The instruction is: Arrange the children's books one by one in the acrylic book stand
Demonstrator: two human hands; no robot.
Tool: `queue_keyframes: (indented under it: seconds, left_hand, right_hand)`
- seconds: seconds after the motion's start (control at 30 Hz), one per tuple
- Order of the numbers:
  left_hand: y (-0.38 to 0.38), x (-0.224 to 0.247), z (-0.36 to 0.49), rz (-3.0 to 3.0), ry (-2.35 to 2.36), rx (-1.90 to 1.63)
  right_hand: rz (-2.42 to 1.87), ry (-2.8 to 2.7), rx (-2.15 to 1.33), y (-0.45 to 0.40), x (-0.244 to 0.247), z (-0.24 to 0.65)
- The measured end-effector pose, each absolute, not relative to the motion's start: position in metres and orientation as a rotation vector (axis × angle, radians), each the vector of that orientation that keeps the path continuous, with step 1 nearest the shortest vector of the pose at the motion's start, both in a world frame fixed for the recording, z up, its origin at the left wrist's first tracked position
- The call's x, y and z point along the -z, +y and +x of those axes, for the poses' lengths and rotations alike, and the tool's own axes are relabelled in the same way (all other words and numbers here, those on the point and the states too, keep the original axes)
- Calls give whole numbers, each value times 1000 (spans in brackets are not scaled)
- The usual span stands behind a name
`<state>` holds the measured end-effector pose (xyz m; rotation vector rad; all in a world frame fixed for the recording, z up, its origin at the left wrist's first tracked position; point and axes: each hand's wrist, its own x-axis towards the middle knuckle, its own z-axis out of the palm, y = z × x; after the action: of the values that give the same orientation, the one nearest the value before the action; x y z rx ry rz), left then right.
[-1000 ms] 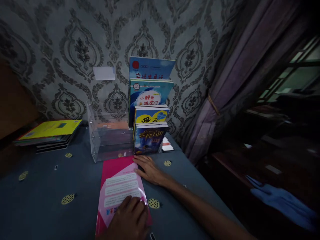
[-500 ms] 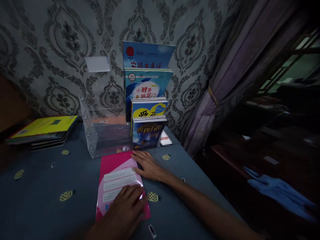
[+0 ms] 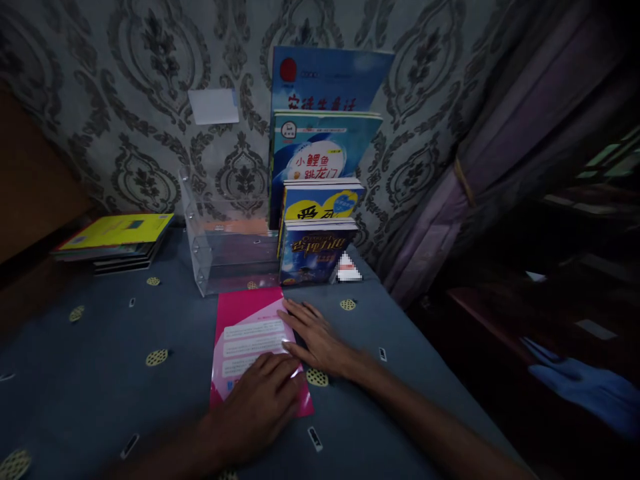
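A pink booklet (image 3: pixel 231 308) with pale text panels lies on the blue patterned cloth, just in front of a clear tiered stand (image 3: pixel 201 267). My left hand (image 3: pixel 267 400) rests on the booklet's lower part, fingers loosely bent and thumb apart. Over its right edge lies my right hand (image 3: pixel 317 339), fingers spread. Neither hand grips anything. On the stand's right side, books stand upright in stepped rows: a tall blue one (image 3: pixel 330 77), a teal one (image 3: pixel 363 140), a blue-and-yellow one (image 3: pixel 300 197) and a dark blue one (image 3: pixel 310 257) in front.
Several flat books topped by a yellow one (image 3: pixel 123 230) lie at the left, near a brown object (image 3: pixel 35 180). A white card (image 3: pixel 215 107) is before the patterned wall. Behind the table's right edge hangs a tied curtain (image 3: pixel 430 227); blue cloth (image 3: pixel 585 387) lies lower right.
The view has shifted, so the stand, books and booklet appear farther right and slightly higher. Both hands stay on the booklet, with little visible change in their pose.
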<state>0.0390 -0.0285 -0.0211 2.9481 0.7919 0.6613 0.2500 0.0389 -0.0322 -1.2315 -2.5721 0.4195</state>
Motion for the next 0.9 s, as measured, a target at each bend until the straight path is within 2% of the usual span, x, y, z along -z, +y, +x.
queue_keyframes:
  seconds: [0.43, 0.9]
  left_hand:
    - [-21, 16, 33, 2777, 813, -753]
    - [43, 27, -12, 2695, 1406, -590]
  right_hand:
    - [-1086, -2616, -275, 21, 45, 261]
    - [-1104, -2620, -322, 23, 47, 259]
